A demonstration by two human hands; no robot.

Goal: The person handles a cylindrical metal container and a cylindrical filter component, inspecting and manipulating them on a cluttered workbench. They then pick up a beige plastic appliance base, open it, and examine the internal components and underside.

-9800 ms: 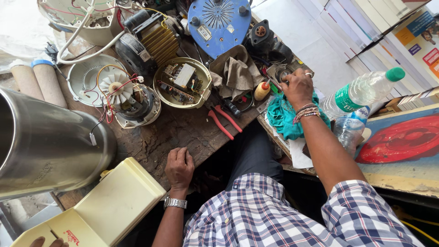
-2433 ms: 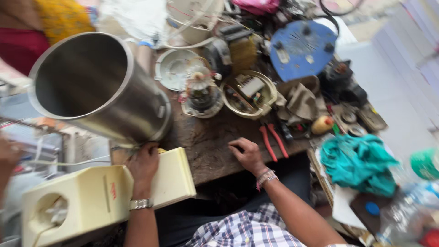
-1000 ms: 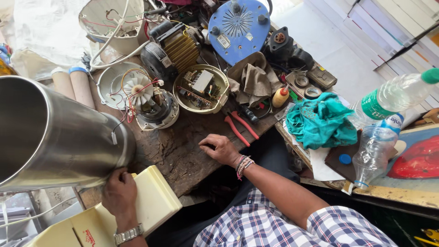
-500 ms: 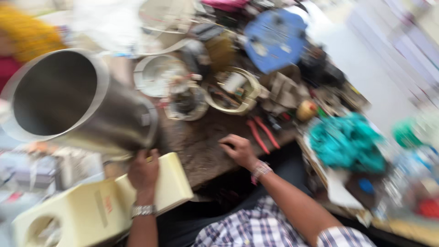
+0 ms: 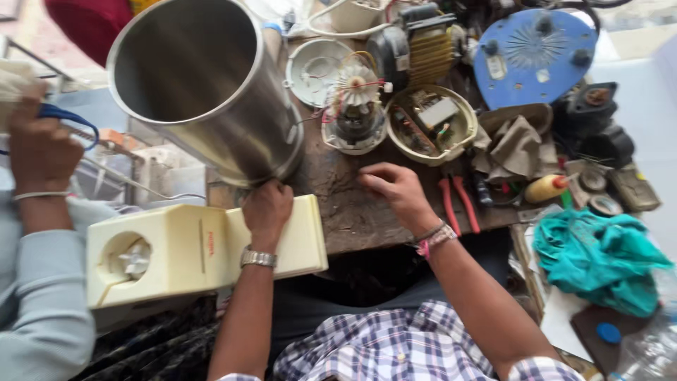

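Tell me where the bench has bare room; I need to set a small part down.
The one free patch is the dark wood between the steel drum, the right hand and the motor with the white fan. Past the red pliers it is crowded with rags, a round circuit housing and parts.

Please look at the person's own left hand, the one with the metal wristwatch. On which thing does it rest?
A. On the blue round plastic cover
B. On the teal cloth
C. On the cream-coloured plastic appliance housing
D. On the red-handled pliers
C: the left hand lies on the top edge of the cream-coloured plastic appliance housing, just below the large shiny steel cylinder, far from the other three things.
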